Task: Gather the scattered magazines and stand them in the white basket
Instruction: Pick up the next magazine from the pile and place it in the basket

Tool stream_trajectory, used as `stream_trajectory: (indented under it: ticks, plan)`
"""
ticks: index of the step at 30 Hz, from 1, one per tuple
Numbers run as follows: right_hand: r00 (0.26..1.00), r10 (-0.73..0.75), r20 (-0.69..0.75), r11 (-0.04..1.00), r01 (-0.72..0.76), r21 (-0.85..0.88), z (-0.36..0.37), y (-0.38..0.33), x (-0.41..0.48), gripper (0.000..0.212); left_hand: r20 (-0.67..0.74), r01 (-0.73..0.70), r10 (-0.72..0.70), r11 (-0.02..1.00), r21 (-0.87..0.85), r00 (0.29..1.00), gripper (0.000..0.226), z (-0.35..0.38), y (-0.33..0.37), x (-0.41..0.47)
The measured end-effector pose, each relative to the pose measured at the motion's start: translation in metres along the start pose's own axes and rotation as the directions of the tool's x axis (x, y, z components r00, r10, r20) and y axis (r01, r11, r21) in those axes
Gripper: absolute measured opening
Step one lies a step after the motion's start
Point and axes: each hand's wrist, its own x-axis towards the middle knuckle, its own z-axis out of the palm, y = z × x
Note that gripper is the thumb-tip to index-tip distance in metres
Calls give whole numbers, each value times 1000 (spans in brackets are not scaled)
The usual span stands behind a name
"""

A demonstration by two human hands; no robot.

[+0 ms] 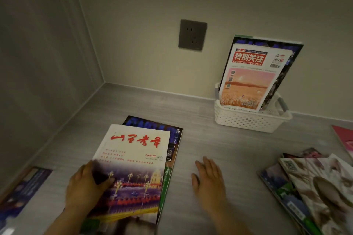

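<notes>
Head view, left hand: The left hand (86, 187) grips the near-left edge of the white-covered magazine (133, 166), thumb curled over the cover, fingers hidden beneath.
Head view, right hand: The right hand (209, 179) lies palm down with fingers straight over the grey surface (210, 139), holding nothing. Whether it presses down or only hovers cannot be told.
Held stack: Under the white-covered magazine sits a dark blue magazine (152, 123), its edges showing on the far side and on the side toward the right hand.
White basket: The white basket (248, 122) stands well beyond the right hand, against the wall, with two upright magazines (248, 82) leaning back in it.
Loose copies: A fanned pile (315, 187) lies outward of the right hand, with a pink cover (345, 139) beyond it. One more magazine (24, 187) lies outward of the left hand.
Handling: The magazines look thin, light and floppy, and their glossy covers are likely to slide on one another. They are probably best pinched along the spine edge, squared with both hands, then lowered on edge so the pages do not buckle.
</notes>
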Motion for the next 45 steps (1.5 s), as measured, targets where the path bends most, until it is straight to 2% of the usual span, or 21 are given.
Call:
stream_trajectory:
  ticks: [3,6,8,11,13,15,18,21,23,24,25,27,28,29,30,32,34,38,41,43,45]
  plan:
    - [992,28,123,999,-32,29,-6,-1,-5,98,55,-28,23,995,94,998,76,-6,-6,3]
    - [992,44,116,998,-40,-39,-6,-4,-7,67,61,-50,42,990,129,997,79,-13,-5,4]
    - [989,63,137,997,-55,-59,-4,-6,-8,59,56,-67,60,988,140,997,76,-16,-5,8]
    - [987,73,146,995,-62,-80,-3,-6,-7,65,87,-64,65,998,-13,994,50,-20,-5,13]
    - [986,77,148,995,-67,-68,-3,-7,-7,62,45,-65,69,994,-83,997,32,-23,-2,13]
    - [988,73,138,996,-65,-59,-2,-8,-8,69,-33,-110,107,987,-118,994,23,-24,0,9]
    - [987,76,140,996,-70,-51,-2,-8,-8,80,-97,-240,229,963,-118,968,22,-28,4,1]
    - [975,99,201,995,-101,1,-6,-10,-6,52,-107,-319,301,910,-266,948,15,-40,9,-4]
    - [969,124,215,981,-152,122,-12,-13,-2,48,-120,-348,328,842,-412,937,11,-52,18,-12]
    - [965,160,209,945,-211,249,-17,-16,2,47,-140,-360,335,797,-486,932,12,-58,24,-16]
    - [954,205,218,863,-281,420,-25,-21,5,46,-159,-362,331,750,-554,930,17,-63,30,-20]
    - [928,213,307,564,-373,737,-42,-31,11,41,-165,-333,304,661,-673,938,27,-72,45,-25]
    - [923,169,346,413,-384,825,-50,-34,14,37,-160,-317,298,616,-721,941,23,-75,53,-26]
    - [923,111,368,310,-384,870,-60,-36,16,33,-153,-301,293,573,-762,944,15,-77,62,-27]
    - [930,52,365,265,-365,893,-69,-36,17,32,-147,-286,288,536,-794,946,12,-78,72,-28]
    - [951,-2,308,297,-294,909,-89,-34,21,25,-141,-280,302,485,-829,943,12,-75,93,-29]
    - [974,64,217,352,-226,908,-110,-26,27,19,-146,-281,304,470,-837,941,13,-64,117,-31]
    - [976,196,93,360,-160,919,-153,11,47,16,-158,-290,306,454,-843,939,14,-34,173,-36]
    - [974,226,8,453,-113,884,-180,50,65,15,-213,-357,343,442,-823,915,23,-19,222,-38]
    - [961,270,-56,503,-92,859,-199,74,80,18,-243,-407,373,467,-785,896,33,-14,257,-34]
    - [939,327,-111,517,-79,853,-218,96,101,19,-239,-444,413,527,-724,879,34,-9,291,-28]
